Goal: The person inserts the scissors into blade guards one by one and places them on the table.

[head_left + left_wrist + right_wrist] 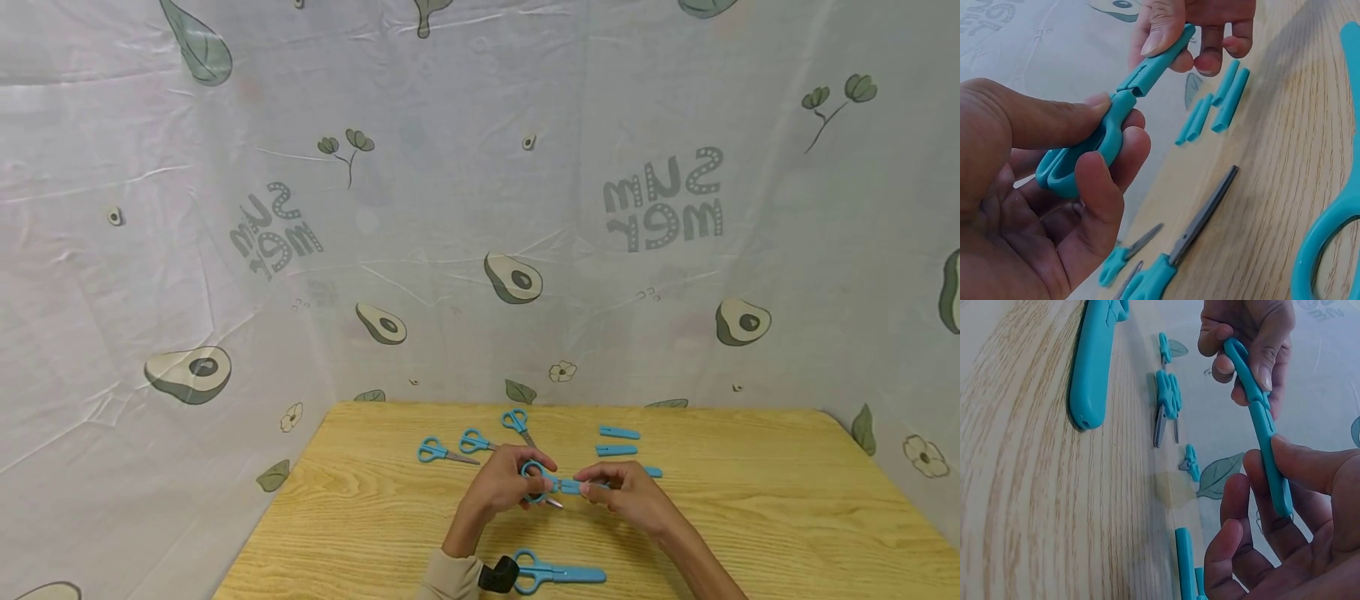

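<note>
My left hand (pixel 504 482) grips a pair of blue scissors (pixel 1116 134) by the handles, thumb pressing near the pivot. With thumb and fingers, my right hand (pixel 626 496) pinches a blue blade cover (pixel 1266 440). The cover is lined up with the scissors and sits over the blades almost up to the handles, leaving a small gap. The blades are hidden inside it. Under the left hand lies another pair of scissors with a bare blade (pixel 553 502), its handles mostly hidden in the head view.
Bare-bladed scissors (pixel 431 451) lie with others (pixel 472 440) (pixel 514 421) at the back left of the wooden table (pixel 360 517). Loose blue covers (pixel 619 432) lie at the back right. Covered scissors (pixel 577 574) rest near the front. A printed curtain (pixel 450 208) stands behind.
</note>
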Demonstrator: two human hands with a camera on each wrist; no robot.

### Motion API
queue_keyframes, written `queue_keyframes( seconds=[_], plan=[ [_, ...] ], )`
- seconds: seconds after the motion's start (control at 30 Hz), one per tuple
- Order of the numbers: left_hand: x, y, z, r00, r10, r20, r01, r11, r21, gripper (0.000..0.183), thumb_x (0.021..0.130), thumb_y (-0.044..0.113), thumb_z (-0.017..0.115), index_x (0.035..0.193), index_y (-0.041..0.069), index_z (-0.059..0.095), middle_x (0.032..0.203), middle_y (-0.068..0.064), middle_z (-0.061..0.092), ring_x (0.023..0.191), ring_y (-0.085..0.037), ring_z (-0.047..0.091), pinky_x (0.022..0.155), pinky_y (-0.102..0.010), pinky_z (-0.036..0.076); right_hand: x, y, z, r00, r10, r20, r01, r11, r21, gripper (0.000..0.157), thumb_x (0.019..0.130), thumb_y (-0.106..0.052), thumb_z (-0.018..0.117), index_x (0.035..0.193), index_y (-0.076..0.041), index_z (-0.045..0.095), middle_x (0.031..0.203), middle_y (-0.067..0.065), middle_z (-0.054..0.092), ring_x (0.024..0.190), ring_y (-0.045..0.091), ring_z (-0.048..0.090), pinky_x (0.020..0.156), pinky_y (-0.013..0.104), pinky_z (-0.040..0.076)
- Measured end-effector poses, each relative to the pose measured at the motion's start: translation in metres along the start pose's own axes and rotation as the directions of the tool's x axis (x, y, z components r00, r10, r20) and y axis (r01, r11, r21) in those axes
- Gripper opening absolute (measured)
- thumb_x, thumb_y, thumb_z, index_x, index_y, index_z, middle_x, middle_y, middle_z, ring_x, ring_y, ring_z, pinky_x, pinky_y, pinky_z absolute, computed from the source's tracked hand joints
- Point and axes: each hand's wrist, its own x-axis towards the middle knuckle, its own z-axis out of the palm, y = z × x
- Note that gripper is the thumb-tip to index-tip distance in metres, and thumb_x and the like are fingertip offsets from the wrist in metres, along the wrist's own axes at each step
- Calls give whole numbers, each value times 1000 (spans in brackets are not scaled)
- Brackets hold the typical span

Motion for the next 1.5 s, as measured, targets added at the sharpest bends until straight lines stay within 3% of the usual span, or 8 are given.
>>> queue_keyframes(
  seconds=[0.2,0.8,1.1,1.5],
  plan=[
    [1,-2,2,1000,6,13,-6,1000,5,23,101,-1,71,122,-9,72,68,0,58,55,-11,48,56,-27,43,-2,0,1,1000,9,-9,-9,1000,-5,33,105,-20,70,127,5,73,106,11,75,84,19,63,62,30,51],
    [1,-1,6,1000,-16,-5,16,999,32,20,101,1,72,119,-6,75,64,1,51,56,-12,48,56,-29,45,-4,-1,5,999,30,-36,-31,999,-27,31,105,-20,71,126,3,74,106,12,73,90,25,65,62,32,49],
    [0,-7,2,999,-14,34,12,998,70,21,101,8,74,120,1,77,70,1,60,62,-12,60,56,-26,54,-8,2,4,999,38,29,-38,999,-5,35,107,-25,69,129,2,72,110,13,74,96,25,67,70,34,53],
    [-2,-8,-3,996,-31,83,26,998,52,25,101,9,75,124,-1,75,75,0,66,63,-15,63,55,-25,56,-9,3,1,996,61,60,-62,998,5,35,108,-24,67,130,2,71,106,10,74,95,25,68,71,35,52]
  ],
)
